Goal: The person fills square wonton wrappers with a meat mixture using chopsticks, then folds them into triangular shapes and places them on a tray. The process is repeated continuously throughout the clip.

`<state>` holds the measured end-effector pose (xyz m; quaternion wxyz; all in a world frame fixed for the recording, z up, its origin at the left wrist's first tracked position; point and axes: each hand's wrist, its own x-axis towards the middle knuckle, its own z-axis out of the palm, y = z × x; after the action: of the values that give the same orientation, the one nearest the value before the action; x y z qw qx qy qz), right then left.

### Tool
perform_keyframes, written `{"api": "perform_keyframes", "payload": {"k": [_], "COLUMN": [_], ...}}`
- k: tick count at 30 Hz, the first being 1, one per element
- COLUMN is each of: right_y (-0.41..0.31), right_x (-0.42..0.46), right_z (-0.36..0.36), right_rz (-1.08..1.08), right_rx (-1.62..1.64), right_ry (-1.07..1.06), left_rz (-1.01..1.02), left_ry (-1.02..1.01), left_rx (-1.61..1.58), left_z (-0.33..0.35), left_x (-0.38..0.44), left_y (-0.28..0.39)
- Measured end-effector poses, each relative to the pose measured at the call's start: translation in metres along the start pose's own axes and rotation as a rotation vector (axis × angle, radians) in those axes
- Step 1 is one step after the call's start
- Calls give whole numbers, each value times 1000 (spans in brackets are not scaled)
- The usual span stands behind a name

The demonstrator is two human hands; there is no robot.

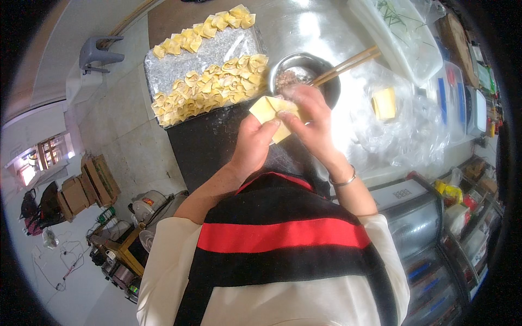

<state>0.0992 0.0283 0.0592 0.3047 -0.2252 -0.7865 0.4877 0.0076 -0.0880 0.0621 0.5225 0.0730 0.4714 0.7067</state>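
My left hand (256, 140) grips yellow square wonton wrappers (265, 109) by their lower left side. Thumb and fingers of my right hand (312, 112) are closed on the same wrappers from the right, its fingers partly blurred. Just beyond my hands stands a round metal bowl (336, 87) with minced filling (286, 78) inside and wooden chopsticks (346, 66) leaning on its rim. Folded wontons (212, 85) lie in rows on a tray (163, 75) at the upper left. A stack of yellow wrappers (383, 103) rests on clear plastic at the right.
A white plastic container (401, 45) with green shreds stands at the upper right of the metal table (281, 20). Crumpled plastic bags (416, 130) spread along the right side. A dark board (204, 150) lies below the tray. A grey stool (100, 53) stands on the floor.
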Motion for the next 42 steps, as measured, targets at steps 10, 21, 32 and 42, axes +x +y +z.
{"api": "perform_keyframes", "payload": {"k": [10, 21, 32, 42], "right_y": [6, 1, 12, 80], "right_x": [0, -17, -12, 39], "right_z": [-3, -4, 1, -70], "right_rz": [-284, 424, 543, 364], "right_rx": [-322, 224, 449, -350], "right_ry": [-11, 124, 129, 484], "left_rz": [-63, 10, -89, -57], "left_ry": [14, 46, 76, 99], "left_rx": [1, 34, -382, -334], "left_z": [-6, -11, -6, -47], "left_x": [8, 11, 4, -24], "left_y": [2, -1, -9, -3]}}
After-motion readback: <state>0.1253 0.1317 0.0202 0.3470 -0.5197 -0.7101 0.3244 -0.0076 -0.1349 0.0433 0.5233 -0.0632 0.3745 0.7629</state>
